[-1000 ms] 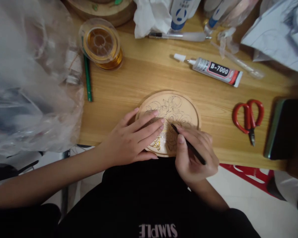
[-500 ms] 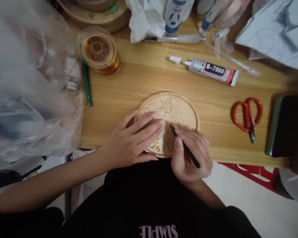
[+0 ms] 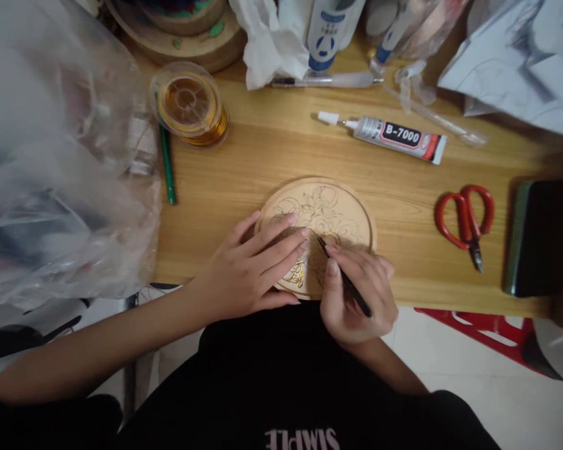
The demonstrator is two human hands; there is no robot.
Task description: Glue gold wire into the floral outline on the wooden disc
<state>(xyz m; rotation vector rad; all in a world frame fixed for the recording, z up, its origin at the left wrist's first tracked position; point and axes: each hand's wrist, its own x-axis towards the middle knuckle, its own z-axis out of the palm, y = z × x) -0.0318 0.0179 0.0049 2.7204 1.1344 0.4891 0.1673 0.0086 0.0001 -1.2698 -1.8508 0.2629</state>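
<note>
Head view: right hand [image 3: 356, 297] grip closed on black tool [image 3: 344, 278], tip on wooden disc [image 3: 326, 215]; left hand [image 3: 251, 269] flat, open.

A light wooden table [image 3: 263, 156] with visible grain fills the upper part of the view, evenly lit with soft shadows. Below its near edge shows a pale floor [image 3: 488, 387], and a red frame [image 3: 478, 328] stands under the table's right end

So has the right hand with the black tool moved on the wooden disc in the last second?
Yes, slightly. The right hand and black tool slid left along the wooden disc, toward the left hand.
</note>
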